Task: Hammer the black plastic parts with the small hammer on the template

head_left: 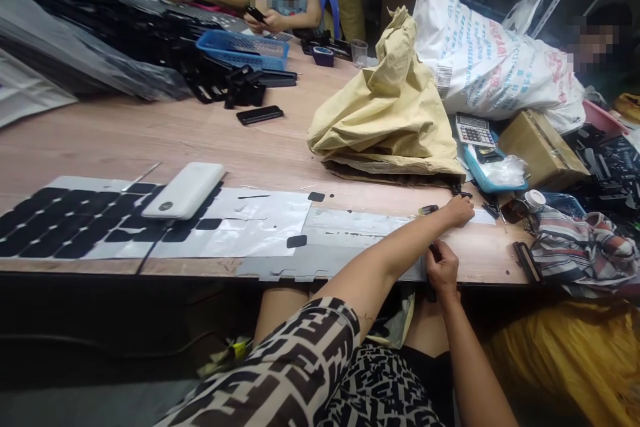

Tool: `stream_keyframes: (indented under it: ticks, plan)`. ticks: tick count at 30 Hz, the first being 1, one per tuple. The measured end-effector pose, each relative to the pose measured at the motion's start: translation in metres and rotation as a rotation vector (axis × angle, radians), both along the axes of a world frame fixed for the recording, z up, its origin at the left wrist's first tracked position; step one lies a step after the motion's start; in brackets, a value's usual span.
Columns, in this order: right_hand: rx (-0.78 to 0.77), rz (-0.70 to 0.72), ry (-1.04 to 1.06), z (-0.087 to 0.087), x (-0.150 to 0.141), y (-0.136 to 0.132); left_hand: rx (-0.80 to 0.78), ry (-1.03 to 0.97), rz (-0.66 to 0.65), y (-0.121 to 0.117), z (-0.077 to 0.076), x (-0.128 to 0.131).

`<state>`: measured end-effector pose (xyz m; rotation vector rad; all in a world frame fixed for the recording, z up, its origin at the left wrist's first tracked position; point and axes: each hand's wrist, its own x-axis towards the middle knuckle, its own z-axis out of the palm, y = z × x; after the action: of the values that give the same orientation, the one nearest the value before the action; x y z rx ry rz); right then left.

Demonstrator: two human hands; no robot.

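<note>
The right hand (443, 268) closes around a narrow dark piece (431, 273) at the table's (280, 147) near edge, perhaps braced there for steadiness. The left hand (459, 211) reaches beyond, at a small black part (466, 195); its grip cannot be told. Beyond, a blue tray (479, 177) holds crumpled plastic (509, 170); the yellowish sack's (390, 113) contents are hidden.

Left hand (459, 211) beyond curled right hand (443, 268)

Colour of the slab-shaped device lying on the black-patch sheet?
White; shows best in the head view.
</note>
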<state>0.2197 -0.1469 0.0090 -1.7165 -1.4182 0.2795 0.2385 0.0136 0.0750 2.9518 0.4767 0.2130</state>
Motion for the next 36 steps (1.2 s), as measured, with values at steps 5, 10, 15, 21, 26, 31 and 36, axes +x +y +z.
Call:
stream_keyframes:
  ticks: [5,10,15,21,26,31,36]
  plan:
    - [-0.003,-0.01,-0.02,0.002,0.0,0.0,-0.051,-0.02,0.084,-0.013,-0.003,-0.004]
    - [-0.016,-0.036,0.03,0.001,-0.001,0.0,-0.196,-0.287,0.183,-0.004,0.031,-0.063]
    - [-0.045,-0.074,0.032,-0.002,-0.001,0.0,-0.313,-0.432,0.457,0.003,0.013,-0.171]
    - [-0.058,-0.095,0.053,0.002,-0.002,0.001,-0.416,-0.29,0.448,-0.023,-0.053,-0.219]
    - [-0.073,-0.09,0.085,0.002,-0.001,0.001,-0.416,-0.537,0.522,-0.035,-0.078,-0.226]
    - [-0.078,-0.079,0.081,0.0,0.001,0.001,-0.418,-0.552,0.613,-0.033,-0.083,-0.231]
    - [-0.036,-0.038,-0.04,0.009,-0.004,-0.003,-0.475,-0.5,0.623,-0.029,-0.077,-0.228]
